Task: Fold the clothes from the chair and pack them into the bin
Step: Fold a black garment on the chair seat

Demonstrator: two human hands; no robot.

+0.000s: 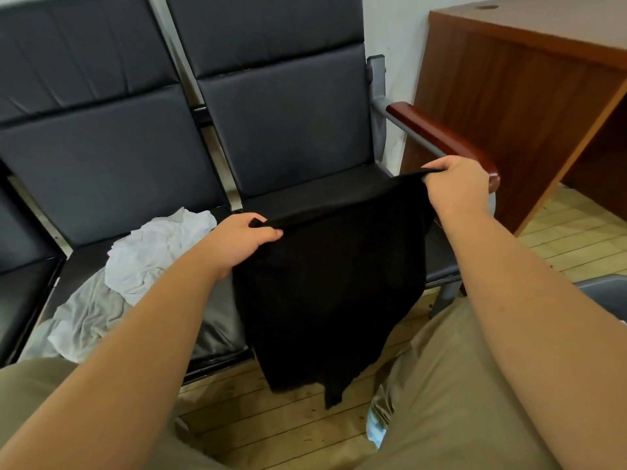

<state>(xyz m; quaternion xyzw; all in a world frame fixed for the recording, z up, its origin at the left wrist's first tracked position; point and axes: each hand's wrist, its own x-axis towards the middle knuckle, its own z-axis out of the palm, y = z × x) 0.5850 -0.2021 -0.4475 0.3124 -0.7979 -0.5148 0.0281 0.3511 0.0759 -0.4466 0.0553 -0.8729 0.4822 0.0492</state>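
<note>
Matt black cloth garment [332,283], smooth leatherette chair [288,113], glossy wooden armrest [441,137]

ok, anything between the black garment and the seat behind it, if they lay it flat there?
Nothing visible. The left hand and right hand pinch the top edge of the black garment, and it hangs in front of the right-hand seat. The white clothes lie on the neighbouring seat, left of it.

Both hands are holding a black garment [325,283] up by its top edge: left hand [242,240] and right hand [456,188] pinching it, cloth hanging before the chair [288,123]. White clothes [142,259] are lying crumpled on the seat.
</note>
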